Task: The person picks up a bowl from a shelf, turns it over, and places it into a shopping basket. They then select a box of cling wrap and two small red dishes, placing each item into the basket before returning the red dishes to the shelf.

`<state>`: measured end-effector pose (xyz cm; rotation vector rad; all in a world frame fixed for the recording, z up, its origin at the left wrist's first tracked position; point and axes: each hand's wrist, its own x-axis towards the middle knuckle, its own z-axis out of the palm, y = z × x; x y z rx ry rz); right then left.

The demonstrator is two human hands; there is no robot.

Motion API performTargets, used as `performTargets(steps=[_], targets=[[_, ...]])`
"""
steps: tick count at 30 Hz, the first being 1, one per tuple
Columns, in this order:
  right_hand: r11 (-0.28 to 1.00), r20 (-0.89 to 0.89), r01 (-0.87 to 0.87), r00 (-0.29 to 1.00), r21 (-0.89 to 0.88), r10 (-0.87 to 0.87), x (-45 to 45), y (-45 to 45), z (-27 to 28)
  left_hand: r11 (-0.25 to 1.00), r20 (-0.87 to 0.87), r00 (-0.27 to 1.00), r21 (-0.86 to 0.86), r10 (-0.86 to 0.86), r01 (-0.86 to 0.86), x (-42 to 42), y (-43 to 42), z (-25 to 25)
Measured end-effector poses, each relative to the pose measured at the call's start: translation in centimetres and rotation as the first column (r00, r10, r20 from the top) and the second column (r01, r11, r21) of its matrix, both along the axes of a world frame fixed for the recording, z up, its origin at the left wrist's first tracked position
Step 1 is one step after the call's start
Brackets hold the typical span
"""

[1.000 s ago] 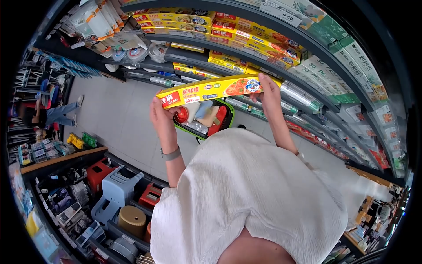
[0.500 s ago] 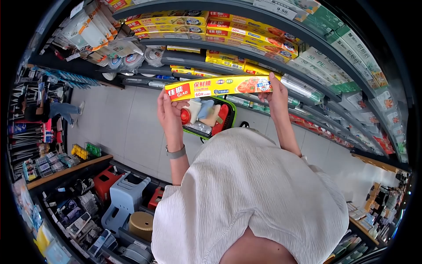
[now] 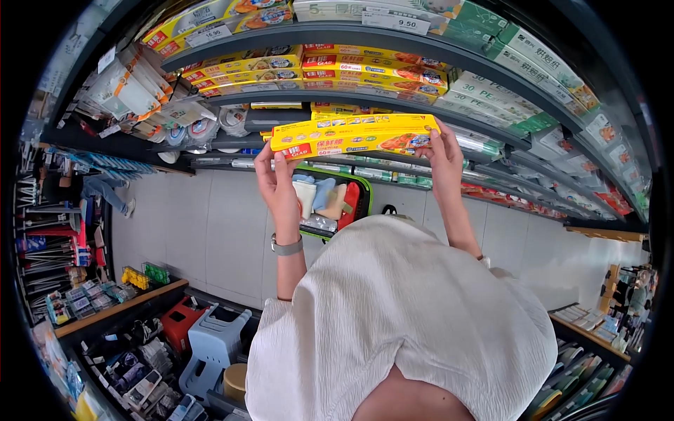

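Observation:
A long yellow cling wrap box (image 3: 354,137) is held level between both hands, with its printed front and another long side showing. My left hand (image 3: 278,184) grips the left end, thumb on the front. At the right end, my right hand (image 3: 444,158) has its fingers closed round the box. Below the box is a green-rimmed black basket (image 3: 366,200) holding folded cloths (image 3: 324,194), a red item (image 3: 349,205) and something in clear wrapping. The box and my left hand hide part of the basket.
Shelves (image 3: 281,96) ahead carry stacked yellow boxes (image 3: 372,74) and green-white boxes (image 3: 537,59). Behind at lower left are a blue stool (image 3: 214,337) and a red stool (image 3: 184,323). Another person's legs (image 3: 111,191) show at far left.
The box has tilted, so another long side shows beside the front. More of the upper shelves is in view. Both hands keep their hold on the ends.

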<state>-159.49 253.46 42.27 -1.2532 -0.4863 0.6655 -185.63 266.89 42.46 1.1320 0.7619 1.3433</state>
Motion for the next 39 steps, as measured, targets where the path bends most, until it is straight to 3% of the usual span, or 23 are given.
performTargets(steps=[4, 11, 14, 19, 30, 32, 34, 35, 36, 39], targets=[[0.986, 0.134, 0.141, 0.983, -0.090, -0.128, -0.3, -0.3, -1.5, 1.000, -0.062, 0.998, -0.010, 0.021, -0.022, 1.0, 0.4, -0.6], [0.976, 0.285, 0.220, 0.935, 0.008, -0.213, -0.4, -0.7, -0.7, 0.995, -0.160, 0.986, 0.093, 0.037, -0.022, 2.2, 1.1, -0.4], [0.968, 0.401, 0.248, 0.891, -0.042, -0.211, -0.3, -0.9, 0.1, 0.990, -0.201, 0.977, 0.139, 0.068, -0.040, 3.2, 1.8, 0.0], [0.962, 0.360, 0.254, 0.892, 0.099, -0.273, -0.6, 0.1, 2.0, 0.971, -0.100, 0.981, 0.193, 0.165, -0.143, 5.9, 3.5, 1.2], [0.960, 0.384, 0.183, 0.888, 0.211, -0.254, 2.4, 3.5, 3.0, 0.929, -0.060, 0.987, 0.350, 0.146, -0.116, 10.7, 8.3, 4.7], [0.962, 0.370, 0.202, 0.893, 0.183, -0.258, 2.5, 4.3, 3.3, 0.931, -0.074, 0.989, 0.353, 0.128, -0.094, 11.3, 9.4, 3.9], [0.975, 0.352, 0.190, 0.910, 0.118, -0.221, 2.8, 4.7, 2.9, 0.917, -0.194, 0.964, 0.387, 0.182, -0.096, 11.8, 10.2, 2.3], [0.973, 0.443, 0.187, 0.867, 0.136, -0.228, 2.7, 5.2, 2.3, 0.912, -0.311, 0.928, 0.404, 0.204, -0.065, 11.9, 10.4, 1.7], [0.972, 0.530, 0.181, 0.815, 0.152, -0.235, 2.8, 5.6, 1.7, 0.911, -0.308, 0.929, 0.406, 0.206, -0.067, 12.2, 10.4, 1.2], [0.971, 0.546, 0.184, 0.803, 0.154, -0.239, 2.4, 5.8, 1.9, 0.884, -0.275, 0.933, 0.459, 0.233, -0.086, 13.3, 9.4, 1.4]])
